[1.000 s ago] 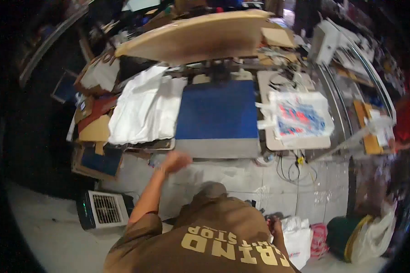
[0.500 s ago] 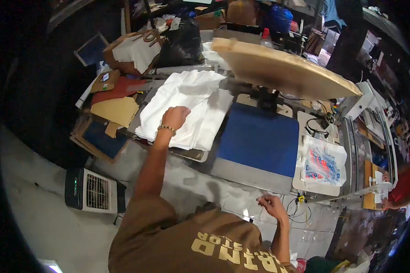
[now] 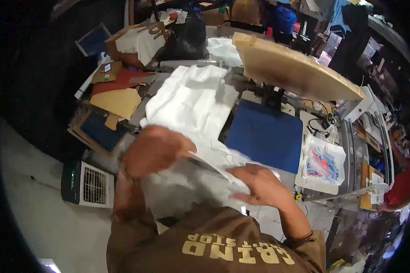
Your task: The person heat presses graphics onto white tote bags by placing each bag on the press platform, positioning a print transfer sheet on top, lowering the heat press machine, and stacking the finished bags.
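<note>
From my remote head view I have two bare hands in front of the torso, with one thin, soft white sheet (image 3: 214,169) stretched between them. My left hand (image 3: 157,151) is curled at its upper edge, too blurred for me to tell how tightly it closes; my right hand (image 3: 262,185) pinches the other end between fingers and thumb. Just beyond lies one loose stack of white sheets (image 3: 184,98), which I cannot count. Right of that is one flat blue rectangular pad (image 3: 266,132), then one white plastic bag with red and blue print (image 3: 323,161). One tan, thick-edged board (image 3: 300,73) stands tilted behind the pad. One white-and-black louvred cooler (image 3: 94,186) sits on the floor at left; one person in red (image 3: 400,189) is at far right.
</note>
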Motion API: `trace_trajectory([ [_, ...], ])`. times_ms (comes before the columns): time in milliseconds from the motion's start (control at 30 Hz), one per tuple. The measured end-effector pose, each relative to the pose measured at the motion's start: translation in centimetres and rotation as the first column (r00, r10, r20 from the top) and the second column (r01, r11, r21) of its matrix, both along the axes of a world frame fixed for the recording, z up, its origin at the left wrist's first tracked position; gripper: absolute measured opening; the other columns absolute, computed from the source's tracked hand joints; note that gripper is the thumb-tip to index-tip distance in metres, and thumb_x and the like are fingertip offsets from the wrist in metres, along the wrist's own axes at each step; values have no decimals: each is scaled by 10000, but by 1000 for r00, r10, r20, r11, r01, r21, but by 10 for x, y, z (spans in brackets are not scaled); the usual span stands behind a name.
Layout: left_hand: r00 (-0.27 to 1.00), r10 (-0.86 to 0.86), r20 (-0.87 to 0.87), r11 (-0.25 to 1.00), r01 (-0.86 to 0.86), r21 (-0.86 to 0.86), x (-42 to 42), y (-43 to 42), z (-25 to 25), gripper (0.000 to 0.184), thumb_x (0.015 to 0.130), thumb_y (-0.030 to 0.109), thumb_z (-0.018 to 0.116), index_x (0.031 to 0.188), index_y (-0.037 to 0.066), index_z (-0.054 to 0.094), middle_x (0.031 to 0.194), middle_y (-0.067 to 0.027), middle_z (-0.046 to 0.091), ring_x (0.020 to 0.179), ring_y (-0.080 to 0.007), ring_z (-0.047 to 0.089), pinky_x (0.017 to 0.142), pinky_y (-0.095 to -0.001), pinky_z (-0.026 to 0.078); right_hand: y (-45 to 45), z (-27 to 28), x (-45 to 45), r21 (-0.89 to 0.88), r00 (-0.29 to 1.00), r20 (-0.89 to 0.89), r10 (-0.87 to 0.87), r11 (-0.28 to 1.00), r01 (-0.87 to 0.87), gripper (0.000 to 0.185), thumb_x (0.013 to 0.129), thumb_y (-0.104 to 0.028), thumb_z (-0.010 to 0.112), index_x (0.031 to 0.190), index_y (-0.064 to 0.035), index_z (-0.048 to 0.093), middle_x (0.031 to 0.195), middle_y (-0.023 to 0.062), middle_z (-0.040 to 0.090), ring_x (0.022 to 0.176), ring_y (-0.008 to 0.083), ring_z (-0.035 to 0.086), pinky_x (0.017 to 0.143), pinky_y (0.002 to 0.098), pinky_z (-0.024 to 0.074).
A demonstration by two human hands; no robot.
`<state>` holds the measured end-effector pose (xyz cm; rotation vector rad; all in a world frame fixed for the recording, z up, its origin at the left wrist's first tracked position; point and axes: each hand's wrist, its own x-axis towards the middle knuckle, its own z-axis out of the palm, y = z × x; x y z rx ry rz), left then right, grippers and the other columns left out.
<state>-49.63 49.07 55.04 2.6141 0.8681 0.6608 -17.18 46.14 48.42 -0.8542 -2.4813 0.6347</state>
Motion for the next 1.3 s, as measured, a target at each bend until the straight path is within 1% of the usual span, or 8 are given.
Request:
trace_trajectory([
  [267, 656, 422, 625, 843, -538, -5, 11, 113, -63, 651, 859, 268, 792, 1390, 34, 497, 1245, -97, 653, 1095, -171, 617, 894, -323, 509, 10, -23, 91, -809, 573, -196, -796, 462, 364, 421, 822, -242, 794, 1151, -5, 679, 993, 54, 722, 821, 148, 655, 770, 289, 506],
  [367, 729, 584, 356, 588, -78, -805, 56, 114, -152, 649, 914, 276, 734, 1422, 43, 403, 1239, -78, 620, 1101, -181, 599, 917, -314, 501, 12, -80, 131, -869, 437, -264, -860, 409, 279, 557, 791, -189, 819, 1257, 18, 593, 1112, 130, 691, 908, 201, 666, 860, 329, 510],
  [467, 624, 523, 580, 475, 351, -807, 141, 80, -165, 409, 943, 235, 702, 1264, 31, 552, 1087, -42, 677, 945, -135, 644, 778, -254, 534, 7, -142, 159, -853, 440, -227, -869, 396, 342, 508, 845, -273, 779, 1235, 9, 615, 1105, 89, 694, 986, 171, 632, 871, 296, 474],
  [667, 523, 639, 565, 685, -51, -727, 182, 119, -297, 346, 919, 183, 704, 1192, -20, 638, 1088, -113, 720, 944, -200, 671, 850, -345, 519, -76, -281, 195, -707, -63, -407, -911, 358, -610, 494, 887, -277, 680, 1284, -2, 575, 1229, 138, 634, 1139, 272, 626, 979, 444, 518],
  [767, 660, 464, 591, 877, -247, -412, 182, 134, -317, 381, 894, 278, 726, 1154, 13, 637, 1053, -222, 702, 990, -369, 679, 828, -405, 522, -112, -252, 168, -728, 38, -367, -929, 262, -634, 457, 895, -199, 665, 1293, 0, 558, 1217, 145, 638, 1126, 289, 628, 939, 470, 537],
  [833, 691, 490, 532, 868, -333, -368, 184, 147, -323, 372, 906, 269, 724, 1151, 1, 640, 1032, -187, 706, 946, -303, 668, 824, -385, 516, -112, -231, 144, -991, 269, -131, -954, 134, -4, 473, 879, -209, 685, 1282, 4, 561, 1252, 147, 615, 1134, 292, 610, 932, 489, 529],
  [1067, 666, 634, 393, 672, -726, 145, 139, 181, -211, 483, 791, 285, 798, 1160, 31, 616, 1092, -192, 655, 1034, -376, 623, 920, -449, 486, -55, -254, 172, -964, 15, -228, -973, 224, -142, 511, 907, -214, 643, 1334, 27, 499, 1212, 136, 576, 1109, 314, 602, 914, 532, 571],
  [1300, 494, 849, -188, 525, -832, 181, 63, 217, -186, 691, 736, 338, 825, 1249, 13, 494, 1124, -265, 628, 1051, -475, 598, 919, -495, 502, -38, -274, 190, -917, 345, -297, -890, 366, 157, 509, 972, -283, 555, 1307, 92, 475, 1324, 212, 532, 1173, 361, 574, 951, 581, 562],
])
